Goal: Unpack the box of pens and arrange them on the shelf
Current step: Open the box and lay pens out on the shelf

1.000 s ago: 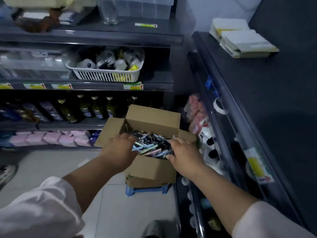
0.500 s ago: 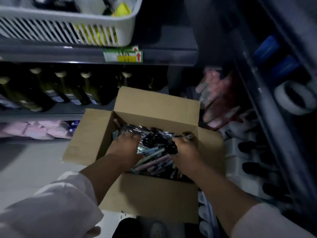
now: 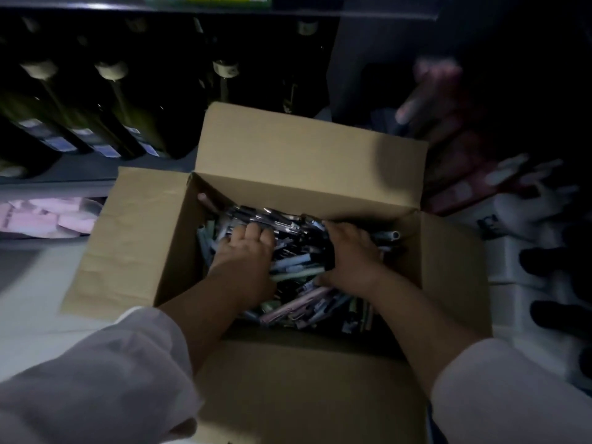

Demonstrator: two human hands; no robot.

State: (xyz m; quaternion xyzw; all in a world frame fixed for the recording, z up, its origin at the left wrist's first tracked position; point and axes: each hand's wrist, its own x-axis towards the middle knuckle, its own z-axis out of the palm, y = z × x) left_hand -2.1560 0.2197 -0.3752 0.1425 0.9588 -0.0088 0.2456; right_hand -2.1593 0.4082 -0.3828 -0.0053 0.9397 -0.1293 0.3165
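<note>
An open cardboard box (image 3: 288, 155) with its flaps spread fills the middle of the view. Inside lies a loose heap of pens (image 3: 298, 270), black, blue, green and pink. Both my hands are down in the box. My left hand (image 3: 246, 251) lies on the left side of the heap with its fingers curled into the pens. My right hand (image 3: 349, 254) grips a bunch of pens on the right side, thumb under them. The fingertips of both hands are buried among the pens.
Dark green bottles (image 3: 105, 104) lie on the shelf behind the box at the left. Pink packets (image 3: 48, 216) sit on the lower shelf at the left. Reddish packs (image 3: 448, 129) and white bottles (image 3: 528, 213) fill the shelves at the right.
The camera has dropped much closer to the box, so the upper shelves and the white basket have left the view. Both hands have gone deeper into the pens.
</note>
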